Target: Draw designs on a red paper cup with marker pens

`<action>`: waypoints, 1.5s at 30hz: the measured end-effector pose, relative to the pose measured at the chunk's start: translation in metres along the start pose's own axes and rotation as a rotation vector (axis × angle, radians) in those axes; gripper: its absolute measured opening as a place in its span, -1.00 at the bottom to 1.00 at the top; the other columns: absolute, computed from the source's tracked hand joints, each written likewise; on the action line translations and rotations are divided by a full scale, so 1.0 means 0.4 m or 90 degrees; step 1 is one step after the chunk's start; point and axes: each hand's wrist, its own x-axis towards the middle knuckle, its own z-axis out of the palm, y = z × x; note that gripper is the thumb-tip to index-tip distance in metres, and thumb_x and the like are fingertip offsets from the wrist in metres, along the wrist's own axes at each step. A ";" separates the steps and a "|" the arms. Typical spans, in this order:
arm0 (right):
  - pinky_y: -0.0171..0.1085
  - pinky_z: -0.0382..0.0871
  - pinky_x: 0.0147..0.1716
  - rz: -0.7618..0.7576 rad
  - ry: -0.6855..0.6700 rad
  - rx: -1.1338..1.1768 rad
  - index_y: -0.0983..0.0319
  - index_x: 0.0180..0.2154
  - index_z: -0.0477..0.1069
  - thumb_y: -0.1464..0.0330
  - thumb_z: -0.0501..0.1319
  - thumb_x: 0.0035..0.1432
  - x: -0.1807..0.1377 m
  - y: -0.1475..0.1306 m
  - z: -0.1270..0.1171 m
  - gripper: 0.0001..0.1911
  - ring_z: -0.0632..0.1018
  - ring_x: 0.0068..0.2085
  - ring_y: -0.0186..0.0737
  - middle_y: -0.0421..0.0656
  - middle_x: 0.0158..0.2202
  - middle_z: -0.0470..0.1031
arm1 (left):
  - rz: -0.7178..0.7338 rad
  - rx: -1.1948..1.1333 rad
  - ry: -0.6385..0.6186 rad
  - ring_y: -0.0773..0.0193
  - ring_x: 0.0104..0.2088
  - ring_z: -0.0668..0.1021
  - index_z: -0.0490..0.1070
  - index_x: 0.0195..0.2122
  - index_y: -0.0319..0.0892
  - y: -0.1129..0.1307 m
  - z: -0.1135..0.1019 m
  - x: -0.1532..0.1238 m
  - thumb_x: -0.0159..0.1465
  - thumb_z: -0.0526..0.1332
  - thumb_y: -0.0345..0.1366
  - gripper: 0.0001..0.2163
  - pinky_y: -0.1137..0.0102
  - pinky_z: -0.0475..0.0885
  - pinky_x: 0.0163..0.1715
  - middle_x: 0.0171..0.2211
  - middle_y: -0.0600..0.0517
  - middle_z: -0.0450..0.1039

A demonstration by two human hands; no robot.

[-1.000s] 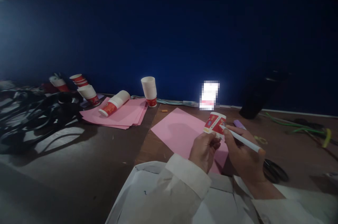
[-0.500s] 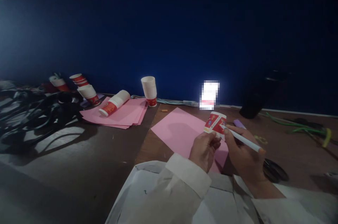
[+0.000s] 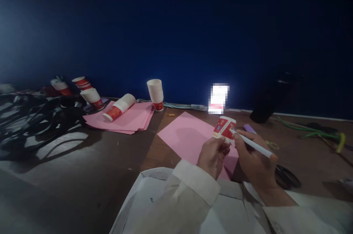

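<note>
My left hand [image 3: 213,156] pinches the lower edge of a red-and-white printed paper piece [image 3: 223,128], whose print resembles that of the paper cups. In my right hand [image 3: 255,162] is a white marker [image 3: 257,146] with an orange end, held like a pen. The marker's front end is against or just in front of the printed piece; its exact tip is hard to make out. Both hands are over a pink sheet of paper [image 3: 184,133] lying on the table. A small orange cap [image 3: 171,115] lies beyond that sheet's left side.
Stacked paper cups [image 3: 155,92] stand near the wall; more cups [image 3: 120,107] lie on pink sheets [image 3: 135,118]. Black cables [image 3: 33,123] crowd the left. Dark-handled scissors [image 3: 286,177], a purple object [image 3: 249,128], a black bottle [image 3: 264,101] and a lit phone screen [image 3: 218,98] are rightward.
Almost nothing differs. The marker's front end and the printed piece have shifted very slightly in my hands; both hands keep their grip and place.
</note>
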 end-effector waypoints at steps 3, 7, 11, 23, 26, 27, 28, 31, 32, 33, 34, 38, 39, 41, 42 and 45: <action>-0.16 0.45 -0.07 0.009 -0.001 0.005 0.20 -0.19 0.54 0.15 0.21 0.25 0.000 0.002 0.001 -0.72 0.60 -0.18 -0.15 -0.06 -0.20 0.62 | -0.005 0.003 0.003 0.47 -0.53 0.45 0.49 -0.39 -0.35 0.002 0.001 0.000 0.11 0.31 -0.49 -0.96 0.58 0.38 -0.45 -0.53 0.02 0.42; -0.16 0.44 -0.06 0.005 0.003 0.004 0.21 -0.20 0.54 0.14 0.22 0.24 0.000 0.002 0.002 -0.71 0.60 -0.17 -0.14 -0.06 -0.21 0.62 | -0.003 0.007 0.002 0.47 -0.53 0.44 0.48 -0.39 -0.34 0.005 0.006 -0.004 0.11 0.32 -0.49 -0.95 0.58 0.38 -0.45 -0.53 0.02 0.42; -0.19 0.46 -0.12 0.013 0.002 -0.003 0.20 -0.21 0.54 0.16 0.22 0.25 0.001 0.001 0.002 -0.73 0.61 -0.17 -0.14 -0.07 -0.21 0.62 | -0.006 0.007 0.003 0.47 -0.53 0.44 0.49 -0.38 -0.33 0.004 0.007 -0.006 0.11 0.33 -0.47 -0.94 0.58 0.38 -0.45 -0.53 0.03 0.42; -0.21 0.46 -0.11 0.000 -0.007 -0.009 0.19 -0.21 0.53 0.16 0.21 0.26 0.002 0.002 -0.001 -0.75 0.61 -0.19 -0.16 -0.08 -0.21 0.62 | -0.001 0.019 0.008 0.47 -0.53 0.44 0.49 -0.38 -0.33 0.005 0.006 -0.007 0.09 0.33 -0.47 -0.93 0.58 0.38 -0.45 -0.52 0.03 0.44; -0.22 0.46 -0.15 0.034 -0.014 -0.008 0.19 -0.23 0.54 0.15 0.21 0.24 0.001 -0.004 -0.002 -0.74 0.61 -0.21 -0.17 -0.09 -0.23 0.62 | 0.002 0.019 0.008 0.47 -0.53 0.45 0.49 -0.38 -0.34 0.004 0.004 -0.005 0.10 0.32 -0.47 -0.94 0.57 0.37 -0.45 -0.53 0.03 0.43; -0.22 0.46 -0.16 0.043 -0.014 -0.006 0.19 -0.23 0.54 0.15 0.21 0.24 0.001 -0.007 -0.003 -0.73 0.61 -0.21 -0.17 -0.09 -0.23 0.62 | 0.003 0.019 0.009 0.46 -0.53 0.45 0.48 -0.38 -0.33 0.003 0.003 -0.004 0.09 0.33 -0.47 -0.93 0.57 0.37 -0.45 -0.53 0.03 0.43; -0.22 0.46 -0.16 0.051 -0.016 -0.002 0.19 -0.23 0.54 0.15 0.21 0.23 0.001 -0.009 -0.003 -0.73 0.61 -0.21 -0.16 -0.09 -0.24 0.63 | 0.004 0.019 0.009 0.46 -0.52 0.45 0.48 -0.39 -0.33 0.002 0.002 -0.002 0.08 0.34 -0.46 -0.92 0.57 0.37 -0.45 -0.54 0.03 0.42; -0.22 0.46 -0.17 0.066 -0.025 0.006 0.18 -0.23 0.54 0.14 0.21 0.22 0.000 -0.012 -0.003 -0.74 0.61 -0.21 -0.15 -0.09 -0.24 0.62 | 0.006 0.019 0.007 0.46 -0.52 0.45 0.48 -0.39 -0.33 0.001 0.003 -0.001 0.07 0.35 -0.45 -0.91 0.56 0.37 -0.44 -0.53 0.03 0.43; -0.22 0.46 -0.17 0.067 -0.029 0.007 0.18 -0.23 0.53 0.14 0.21 0.23 0.000 -0.012 -0.002 -0.74 0.61 -0.23 -0.16 -0.10 -0.24 0.62 | 0.007 0.018 0.006 0.46 -0.52 0.44 0.48 -0.39 -0.33 0.001 0.003 -0.001 0.07 0.35 -0.45 -0.91 0.56 0.37 -0.44 -0.52 0.03 0.43; -0.22 0.46 -0.18 0.067 -0.033 0.006 0.18 -0.23 0.53 0.14 0.20 0.23 -0.001 -0.011 -0.002 -0.73 0.61 -0.24 -0.16 -0.10 -0.24 0.62 | 0.008 0.017 0.007 0.46 -0.52 0.44 0.49 -0.39 -0.33 0.002 0.004 -0.002 0.07 0.34 -0.46 -0.92 0.56 0.37 -0.44 -0.52 0.03 0.43; -0.22 0.46 -0.18 0.068 -0.037 0.005 0.17 -0.23 0.53 0.14 0.20 0.23 -0.001 -0.010 -0.002 -0.73 0.61 -0.25 -0.17 -0.11 -0.25 0.62 | 0.007 0.016 0.009 0.46 -0.52 0.44 0.49 -0.39 -0.33 0.002 0.005 -0.002 0.07 0.34 -0.46 -0.92 0.56 0.37 -0.44 -0.52 0.03 0.43; -0.20 0.45 -0.15 0.090 -0.047 0.006 0.17 -0.23 0.53 0.14 0.21 0.22 -0.003 -0.006 -0.001 -0.73 0.61 -0.26 -0.17 -0.10 -0.25 0.63 | 0.001 0.017 0.016 0.45 -0.52 0.44 0.48 -0.41 -0.32 0.006 0.007 -0.004 0.08 0.33 -0.47 -0.94 0.56 0.36 -0.45 -0.53 0.03 0.42; -0.19 0.45 -0.14 0.093 -0.049 0.006 0.17 -0.23 0.53 0.13 0.21 0.22 -0.004 -0.006 -0.001 -0.73 0.61 -0.25 -0.16 -0.10 -0.24 0.63 | 0.002 0.016 0.016 0.45 -0.52 0.44 0.48 -0.41 -0.33 0.007 0.008 -0.005 0.09 0.32 -0.47 -0.95 0.57 0.36 -0.45 -0.54 0.02 0.42; -0.19 0.45 -0.14 0.096 -0.052 0.004 0.18 -0.23 0.53 0.12 0.21 0.22 -0.005 -0.006 -0.002 -0.72 0.61 -0.23 -0.14 -0.09 -0.24 0.63 | 0.004 0.016 0.012 0.46 -0.52 0.43 0.48 -0.41 -0.33 0.008 0.008 -0.005 0.09 0.31 -0.48 -0.96 0.57 0.36 -0.45 -0.53 0.02 0.42; -0.19 0.45 -0.15 0.097 -0.054 0.000 0.18 -0.23 0.53 0.12 0.21 0.22 -0.005 -0.007 -0.003 -0.71 0.61 -0.22 -0.14 -0.09 -0.24 0.63 | 0.004 0.017 0.008 0.46 -0.52 0.43 0.48 -0.41 -0.33 0.008 0.008 -0.006 0.09 0.31 -0.48 -0.96 0.58 0.36 -0.45 -0.52 0.02 0.42; -0.20 0.46 -0.17 0.096 -0.065 0.001 0.18 -0.21 0.53 0.11 0.21 0.23 -0.006 -0.010 -0.007 -0.71 0.61 -0.23 -0.14 -0.09 -0.25 0.62 | 0.005 0.017 0.006 0.47 -0.52 0.43 0.48 -0.39 -0.33 0.007 0.008 -0.005 0.09 0.31 -0.48 -0.95 0.57 0.37 -0.44 -0.51 0.02 0.43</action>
